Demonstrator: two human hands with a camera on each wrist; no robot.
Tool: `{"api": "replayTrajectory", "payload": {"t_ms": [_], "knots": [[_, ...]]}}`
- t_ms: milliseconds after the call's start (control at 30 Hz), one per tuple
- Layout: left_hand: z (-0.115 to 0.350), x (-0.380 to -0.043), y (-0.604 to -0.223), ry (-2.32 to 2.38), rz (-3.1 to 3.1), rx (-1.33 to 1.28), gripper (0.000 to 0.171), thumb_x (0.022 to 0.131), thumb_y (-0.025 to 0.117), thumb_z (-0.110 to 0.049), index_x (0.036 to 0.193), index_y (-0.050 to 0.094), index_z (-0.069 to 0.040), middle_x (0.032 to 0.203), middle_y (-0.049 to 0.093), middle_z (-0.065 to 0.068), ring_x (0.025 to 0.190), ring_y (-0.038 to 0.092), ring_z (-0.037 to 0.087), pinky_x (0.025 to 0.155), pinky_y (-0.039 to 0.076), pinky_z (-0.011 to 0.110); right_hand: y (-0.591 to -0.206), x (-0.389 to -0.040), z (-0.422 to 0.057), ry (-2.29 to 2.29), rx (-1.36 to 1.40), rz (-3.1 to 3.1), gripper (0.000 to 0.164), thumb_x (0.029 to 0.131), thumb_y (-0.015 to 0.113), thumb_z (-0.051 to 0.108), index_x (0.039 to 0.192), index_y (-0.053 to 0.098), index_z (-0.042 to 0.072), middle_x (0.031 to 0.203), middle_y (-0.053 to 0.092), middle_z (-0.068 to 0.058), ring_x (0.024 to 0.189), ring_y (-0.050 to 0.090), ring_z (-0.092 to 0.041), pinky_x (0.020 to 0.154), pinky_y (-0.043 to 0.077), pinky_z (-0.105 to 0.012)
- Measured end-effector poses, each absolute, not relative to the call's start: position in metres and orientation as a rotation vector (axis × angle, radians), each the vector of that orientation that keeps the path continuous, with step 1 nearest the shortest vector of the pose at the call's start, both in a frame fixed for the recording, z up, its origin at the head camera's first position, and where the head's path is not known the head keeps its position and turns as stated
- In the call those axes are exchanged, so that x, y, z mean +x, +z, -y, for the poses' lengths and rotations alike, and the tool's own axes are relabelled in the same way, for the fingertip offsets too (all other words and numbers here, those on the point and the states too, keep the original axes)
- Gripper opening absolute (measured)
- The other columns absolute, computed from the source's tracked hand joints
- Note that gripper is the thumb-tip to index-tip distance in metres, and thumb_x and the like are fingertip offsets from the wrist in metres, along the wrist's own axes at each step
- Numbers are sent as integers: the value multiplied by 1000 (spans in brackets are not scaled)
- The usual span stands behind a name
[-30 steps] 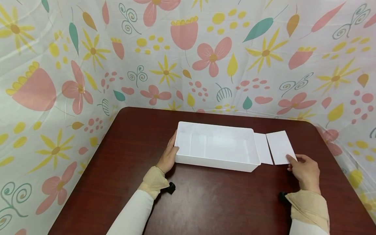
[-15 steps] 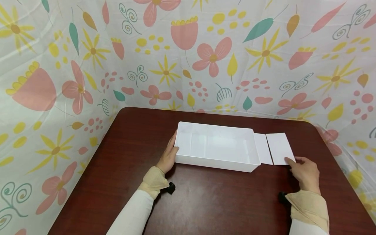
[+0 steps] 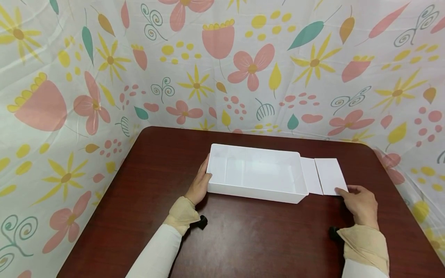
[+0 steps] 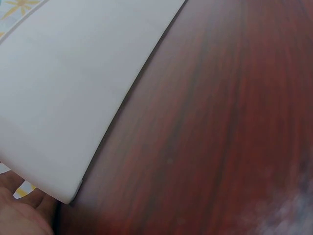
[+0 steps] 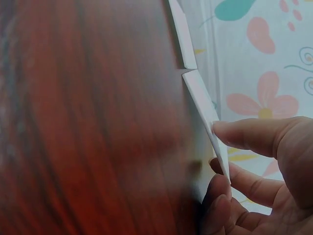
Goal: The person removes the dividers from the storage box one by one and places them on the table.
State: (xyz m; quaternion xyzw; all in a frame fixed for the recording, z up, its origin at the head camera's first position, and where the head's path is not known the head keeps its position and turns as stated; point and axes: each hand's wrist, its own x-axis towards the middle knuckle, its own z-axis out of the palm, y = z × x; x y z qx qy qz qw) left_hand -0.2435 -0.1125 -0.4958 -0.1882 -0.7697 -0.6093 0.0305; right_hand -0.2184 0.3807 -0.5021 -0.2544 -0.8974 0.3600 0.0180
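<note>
A long white plastic bin (image 3: 257, 195) lies lengthwise on the dark table. My left hand (image 3: 199, 185) rests against its left end, fingers stretched along the outer wall and thumb at the near corner; the bin's plain side wall (image 4: 73, 93) fills much of the left wrist view. Beside the bin's right end lies a flat white rectangular piece (image 3: 311, 175), partly overlapped by the bin's rim. A second such piece (image 3: 330, 175) sits edge to edge with it, a thin seam between them. My right hand (image 3: 359, 202) pinches its near right corner, thumb on top, fingers underneath.
The reddish-brown table (image 3: 257, 239) has rounded far corners. A flower-printed curtain (image 3: 222, 69) hangs right behind it and along the sides. Black wrist mounts (image 3: 201, 222) stick out from both cuffs over the table.
My right hand has turned the outer white piece slightly and moved it a little left, so its edge lines up with the inner piece and the seam is narrower. The left hand and bin stay put.
</note>
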Motion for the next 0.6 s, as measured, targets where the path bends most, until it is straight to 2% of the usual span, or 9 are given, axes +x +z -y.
{"api": "replayTrajectory", "payload": {"t_ms": [600], "knots": [[113,-243,-495,-1880,2387,-561,64,95,30,0,154,9,-3,158,11,18,141,7,27,112,11,61,-504,-219,-382,1124,-758,2816,64,87,65,42,132,54,-2,119,53,-27,102,46,-38,68,39,-37]]}}
